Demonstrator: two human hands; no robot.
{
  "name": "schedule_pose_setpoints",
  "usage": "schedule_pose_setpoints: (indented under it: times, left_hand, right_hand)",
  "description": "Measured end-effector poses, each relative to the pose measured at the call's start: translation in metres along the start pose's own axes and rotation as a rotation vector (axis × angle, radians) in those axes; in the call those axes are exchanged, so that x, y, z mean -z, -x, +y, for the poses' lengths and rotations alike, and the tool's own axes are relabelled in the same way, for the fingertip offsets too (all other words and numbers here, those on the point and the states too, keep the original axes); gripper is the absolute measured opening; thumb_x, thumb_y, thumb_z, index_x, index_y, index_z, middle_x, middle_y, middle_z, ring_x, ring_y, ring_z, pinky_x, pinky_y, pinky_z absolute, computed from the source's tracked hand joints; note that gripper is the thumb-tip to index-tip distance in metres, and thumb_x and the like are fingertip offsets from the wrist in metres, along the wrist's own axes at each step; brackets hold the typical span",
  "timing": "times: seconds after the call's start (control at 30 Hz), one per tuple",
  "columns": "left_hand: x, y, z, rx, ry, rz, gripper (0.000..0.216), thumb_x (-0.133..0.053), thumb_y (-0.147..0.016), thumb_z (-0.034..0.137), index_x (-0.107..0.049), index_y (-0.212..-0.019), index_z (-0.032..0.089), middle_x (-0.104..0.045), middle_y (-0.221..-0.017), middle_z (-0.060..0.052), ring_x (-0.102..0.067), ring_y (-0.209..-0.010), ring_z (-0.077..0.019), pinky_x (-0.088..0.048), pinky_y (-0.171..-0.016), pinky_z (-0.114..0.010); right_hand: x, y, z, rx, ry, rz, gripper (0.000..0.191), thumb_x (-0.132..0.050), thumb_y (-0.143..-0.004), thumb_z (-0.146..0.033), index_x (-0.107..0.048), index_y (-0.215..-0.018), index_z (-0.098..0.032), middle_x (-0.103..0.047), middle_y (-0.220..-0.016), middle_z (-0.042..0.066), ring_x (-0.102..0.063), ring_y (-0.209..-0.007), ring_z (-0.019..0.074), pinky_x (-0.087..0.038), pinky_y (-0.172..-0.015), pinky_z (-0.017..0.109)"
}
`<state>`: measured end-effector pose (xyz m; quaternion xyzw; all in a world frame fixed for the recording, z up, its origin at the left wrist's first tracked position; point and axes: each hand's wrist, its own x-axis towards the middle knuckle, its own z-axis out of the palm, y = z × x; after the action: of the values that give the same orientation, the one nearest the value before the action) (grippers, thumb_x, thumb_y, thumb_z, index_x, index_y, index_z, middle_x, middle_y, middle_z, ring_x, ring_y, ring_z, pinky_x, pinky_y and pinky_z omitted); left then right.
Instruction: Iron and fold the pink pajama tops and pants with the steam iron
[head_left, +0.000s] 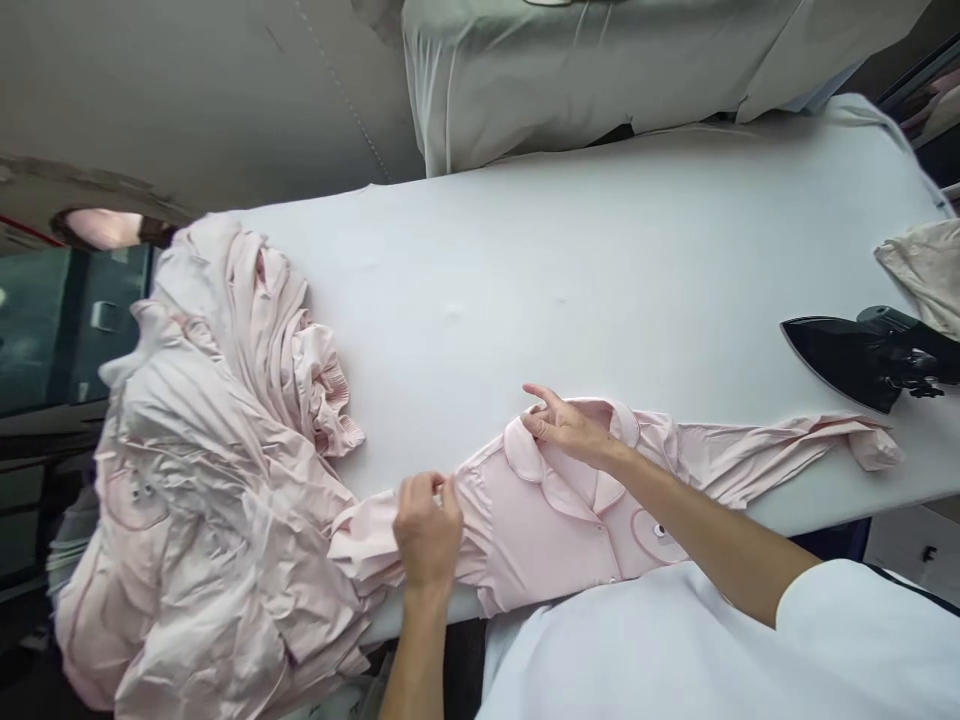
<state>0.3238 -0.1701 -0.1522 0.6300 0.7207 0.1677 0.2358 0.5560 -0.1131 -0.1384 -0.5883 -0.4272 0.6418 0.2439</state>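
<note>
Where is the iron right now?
In the head view, the iron sits at the right edge of the white table, just beyond the spread sleeve of the pink shirt, near a beige cloth.

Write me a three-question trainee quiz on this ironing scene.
1. True or false: one hand grips the black iron.
2. Where on the pink shirt does the right hand rest? A) collar, B) cuff, C) hem.
3. Which hand is nearer the heap of pink garments?

Key
1. False; the iron stands alone on the white ironing table, and both hands are on the shirt.
2. A.
3. The left hand, which pinches the shirt near its sleeve.
</note>
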Motion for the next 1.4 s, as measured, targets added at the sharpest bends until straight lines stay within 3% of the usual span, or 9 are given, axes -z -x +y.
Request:
schedule_pose_setpoints:
  times: [0.1, 0.27, 0.43, 0.5, 0.57, 0.7, 0.77, 1.13, 1.4]
  left_hand:
    - [-0.017, -0.005, 0.025, 0.029, 0.169, -0.200, 0.022, -0.048, -0.091, 0.034, -0.064, -0.084, 0.021, -0.069, -0.083, -0.005, -0.064, -0.079, -0.0172, -0.046, -0.078, -0.027]
    - [-0.029, -0.036, 0.046, 0.286, -0.005, -0.207, 0.047, -0.059, -0.075, 0.065, -0.065, -0.069, 0.019, -0.069, -0.077, -0.019, -0.065, -0.078, -0.0367, -0.045, -0.069, -0.043]
    - [-0.016, -0.033, 0.053, 0.206, 0.108, -0.135, 0.031, -0.059, -0.078, 0.052, -0.065, -0.072, 0.022, -0.069, -0.077, -0.010, -0.065, -0.075, -0.0280, -0.047, -0.073, -0.039]
    - [-0.024, -0.026, 0.067, 0.045, 0.310, -0.024, 0.024, -0.060, -0.080, 0.045, -0.066, -0.081, 0.022, -0.070, -0.082, -0.006, -0.065, -0.076, -0.0224, -0.048, -0.079, -0.036]
    - [-0.040, -0.022, 0.094, -0.041, 0.507, -0.151, 0.027, -0.066, -0.075, 0.047, -0.068, -0.086, 0.022, -0.071, -0.089, -0.007, -0.066, -0.082, -0.0219, -0.050, -0.085, -0.036]
    - [-0.080, -0.030, 0.157, 0.211, 0.806, -0.720, 0.047, -0.078, -0.064, 0.048, -0.071, -0.099, 0.018, -0.072, -0.106, -0.013, -0.066, -0.102, -0.0283, -0.051, -0.092, -0.041]
    - [-0.092, -0.040, 0.178, 0.285, 0.947, -0.832, 0.053, -0.078, -0.065, 0.046, -0.070, -0.107, 0.015, -0.070, -0.114, -0.015, -0.063, -0.111, -0.0296, -0.049, -0.098, -0.042]
    - [-0.079, -0.057, 0.195, 0.335, 0.989, -0.872, 0.050, -0.074, -0.073, 0.045, -0.068, -0.112, 0.016, -0.064, -0.128, -0.014, -0.059, -0.119, -0.0273, -0.046, -0.103, -0.038]
    - [-0.075, -0.062, 0.193, 0.404, 0.928, -0.909, 0.050, -0.074, -0.074, 0.047, -0.069, -0.113, 0.017, -0.066, -0.124, -0.013, -0.055, -0.125, -0.0287, -0.041, -0.108, -0.040]
  right_hand:
    - [-0.007, 0.002, 0.002, 0.036, -0.042, 0.036, 0.085, -0.069, -0.081, -0.056, -0.033, -0.148, -0.017, -0.064, -0.076, -0.003, -0.063, -0.093, 0.0184, -0.047, -0.093, 0.035]
    - [0.006, 0.020, 0.004, 0.138, -0.102, 0.147, 0.077, -0.076, -0.074, -0.050, -0.046, -0.138, -0.020, -0.071, -0.095, 0.004, -0.066, -0.092, 0.0188, -0.052, -0.087, 0.035]
    - [0.129, 0.077, 0.019, 0.198, 0.470, 0.638, 0.040, -0.061, -0.084, -0.053, -0.068, -0.097, -0.016, -0.071, -0.091, 0.009, -0.065, -0.080, 0.0177, -0.051, -0.075, 0.032]
    - [0.174, 0.100, 0.034, 0.118, 0.691, 0.702, 0.034, -0.065, -0.079, -0.050, -0.068, -0.081, -0.017, -0.068, -0.073, 0.004, -0.060, -0.066, 0.0156, -0.047, -0.065, 0.029]
    - [0.199, 0.111, 0.051, 0.081, 0.762, 0.667, 0.028, -0.071, -0.073, -0.044, -0.064, -0.066, -0.018, -0.063, -0.063, 0.001, -0.056, -0.061, 0.0144, -0.043, -0.063, 0.027]
    - [0.198, 0.101, 0.070, 0.155, 0.797, 0.636, 0.018, -0.071, -0.077, -0.034, -0.066, -0.074, -0.018, -0.066, -0.076, 0.002, -0.057, -0.072, 0.0147, -0.040, -0.073, 0.028]
    - [0.194, 0.089, 0.072, 0.244, 0.867, 0.571, 0.013, -0.072, -0.077, -0.027, -0.064, -0.072, -0.017, -0.065, -0.075, 0.002, -0.057, -0.075, 0.0151, -0.038, -0.077, 0.029]
    - [0.196, 0.078, 0.062, 0.352, 0.842, 0.453, 0.018, -0.069, -0.085, -0.030, -0.063, -0.076, -0.016, -0.061, -0.073, 0.002, -0.052, -0.071, 0.0143, -0.031, -0.073, 0.030]
    - [0.205, 0.073, 0.051, 0.234, 0.864, 0.552, 0.021, -0.060, -0.086, -0.020, -0.057, -0.066, -0.016, -0.060, -0.071, 0.005, -0.051, -0.072, 0.0171, -0.035, -0.073, 0.033]
